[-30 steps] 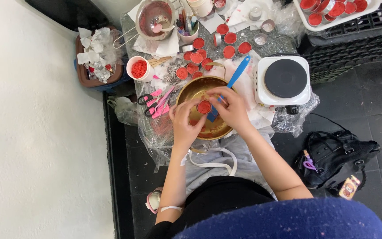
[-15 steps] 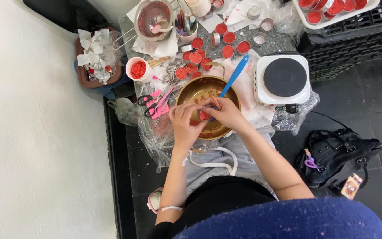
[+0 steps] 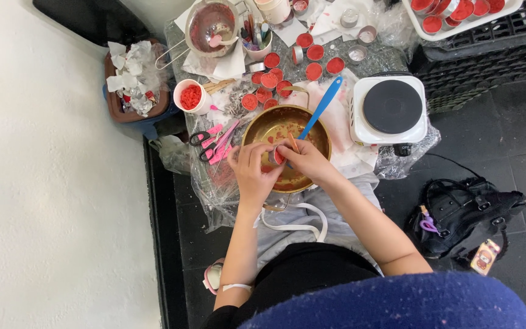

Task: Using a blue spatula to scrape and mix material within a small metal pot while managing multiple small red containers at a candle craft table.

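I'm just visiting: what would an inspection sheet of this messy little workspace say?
Surface: low table under crinkled clear plastic.
Job's things: small round tin of red wax, over a brass-coloured metal pot holding a blue-handled spatula.
Clutter: red-filled tins, pink scissors, white single hotplate.
Hands: left hand and right hand both grip the tin.
Cables: black cord on the floor.
Surroundings: black handbag, white wall.
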